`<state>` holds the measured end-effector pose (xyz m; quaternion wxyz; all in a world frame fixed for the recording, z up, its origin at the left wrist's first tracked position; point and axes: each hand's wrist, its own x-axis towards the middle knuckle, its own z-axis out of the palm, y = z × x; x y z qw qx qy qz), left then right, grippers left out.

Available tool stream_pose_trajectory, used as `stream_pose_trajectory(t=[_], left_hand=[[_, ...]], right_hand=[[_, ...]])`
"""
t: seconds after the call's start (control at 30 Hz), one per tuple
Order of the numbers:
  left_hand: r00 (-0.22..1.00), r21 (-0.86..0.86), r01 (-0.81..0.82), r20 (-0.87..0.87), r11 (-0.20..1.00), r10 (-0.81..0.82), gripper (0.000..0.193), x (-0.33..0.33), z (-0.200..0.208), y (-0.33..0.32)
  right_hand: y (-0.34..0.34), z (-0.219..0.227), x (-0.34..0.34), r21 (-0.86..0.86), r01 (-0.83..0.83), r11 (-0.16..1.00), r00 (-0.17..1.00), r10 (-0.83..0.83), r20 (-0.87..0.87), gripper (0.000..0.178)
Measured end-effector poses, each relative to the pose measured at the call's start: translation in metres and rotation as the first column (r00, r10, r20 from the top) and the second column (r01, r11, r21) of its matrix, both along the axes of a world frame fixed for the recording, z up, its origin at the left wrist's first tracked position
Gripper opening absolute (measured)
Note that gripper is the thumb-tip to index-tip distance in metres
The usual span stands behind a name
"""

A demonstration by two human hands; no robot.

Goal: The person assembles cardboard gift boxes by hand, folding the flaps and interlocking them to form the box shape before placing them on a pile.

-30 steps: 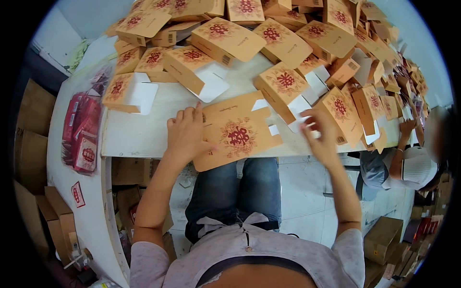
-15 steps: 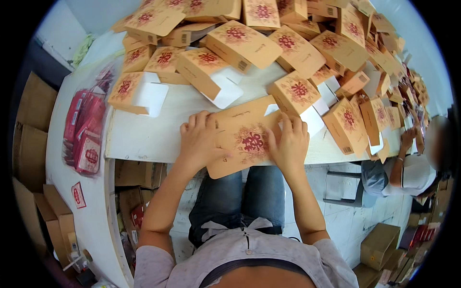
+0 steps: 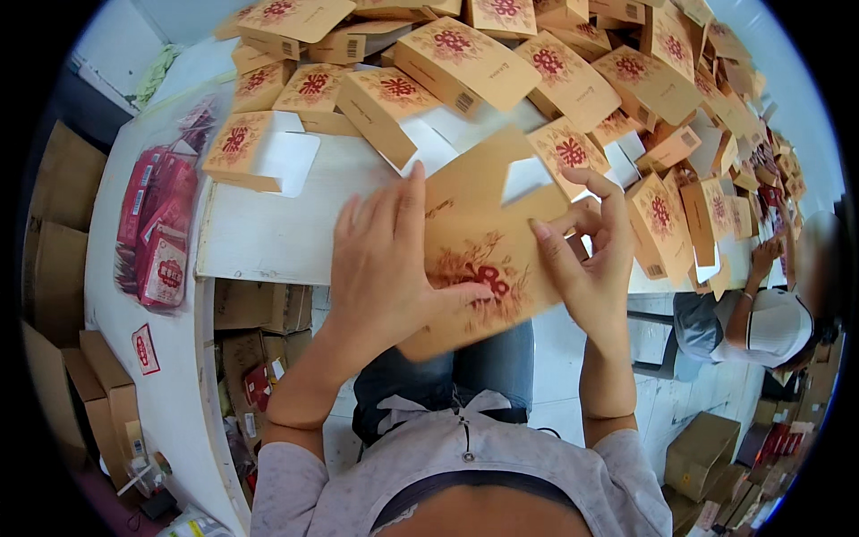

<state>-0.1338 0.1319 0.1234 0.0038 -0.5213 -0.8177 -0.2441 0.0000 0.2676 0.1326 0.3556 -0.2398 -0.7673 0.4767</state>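
a white table (image 3: 259,237) fills the upper half, with a heap of tan boxes (image 3: 555,72) from twelve to two o'clock. at centre a flat tan carton (image 3: 483,242) is tilted above the table edge. the left hand (image 3: 385,268) at nine o'clock of it and the right hand (image 3: 586,259) at three both clamp it. red packets (image 3: 157,233) lie at nine o'clock.
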Motion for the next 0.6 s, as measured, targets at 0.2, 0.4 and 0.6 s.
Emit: stream_pose_trajectory(t=[0.2,0.4,0.6], left_hand=[[0.878,0.067,0.112,0.461,0.991,-0.130,0.100,0.019,-0.014,0.002],[0.354,0.351,0.058,0.868,0.934,-0.348,0.066,0.032,-0.027,-0.013],[0.646,0.497,-0.002,0.663,0.868,-0.378,0.063,0.048,-0.050,-0.023]], right_hand=[[-0.013,-0.014,0.005,-0.009,-0.139,0.990,0.990,0.139,0.000,0.047],[0.004,-0.009,0.021,0.605,0.105,0.789,0.986,-0.003,-0.168,0.072],[-0.034,-0.046,0.038,-0.075,-0.109,0.991,0.960,0.086,-0.266,0.101]])
